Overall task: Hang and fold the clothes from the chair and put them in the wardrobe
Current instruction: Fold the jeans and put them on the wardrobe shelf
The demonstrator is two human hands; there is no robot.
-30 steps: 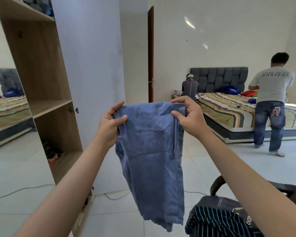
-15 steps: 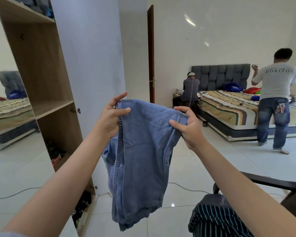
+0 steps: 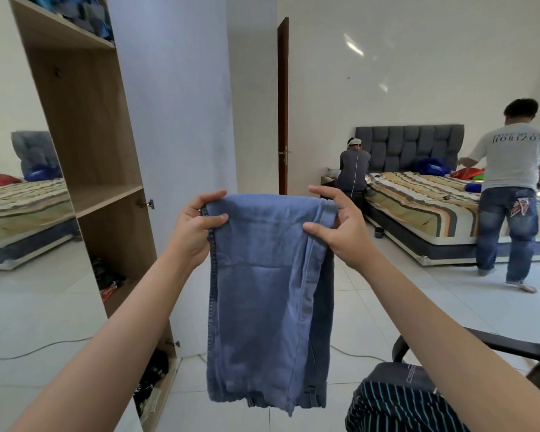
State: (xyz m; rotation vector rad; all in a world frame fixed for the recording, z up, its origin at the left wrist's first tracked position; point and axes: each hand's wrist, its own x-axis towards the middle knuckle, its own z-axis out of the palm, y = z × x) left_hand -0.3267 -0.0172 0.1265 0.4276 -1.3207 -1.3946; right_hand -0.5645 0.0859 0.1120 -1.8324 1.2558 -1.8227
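**A:** From the head camera, what did you have in your grip?

**B:** I held a pair of blue jeans [image 3: 268,294], folded over, up in front of me at arm's length. My left hand [image 3: 197,229] pinched the top left corner, thumb lying across the front of the denim and fingers curled over the folded top edge. My right hand [image 3: 340,226] held the top right corner, thumb pressed to the front and the fingers only loosely bent behind the fabric.

**A:** And how did the jeans hang?

**B:** Straight down between my forearms, clear of the floor, with the stitched seam running down the left edge and the frayed hems at the bottom.

**A:** Where was the wardrobe?

**B:** To my left. The wooden wardrobe [image 3: 85,126] stood open, its white door [image 3: 172,120] swung out just behind my left hand. Folded clothes lay on the top shelf, and dark garments on the lower ones.

**A:** The chair?

**B:** The black chair [image 3: 480,347] was at lower right, under my right forearm, with a dark striped garment [image 3: 393,406] piled on its seat.

**A:** Anything else?

**B:** A bed [image 3: 418,207] with a striped cover stood by the far wall. One person [image 3: 353,169] sat at its near corner and another [image 3: 512,188] stood beside it, both with backs turned.
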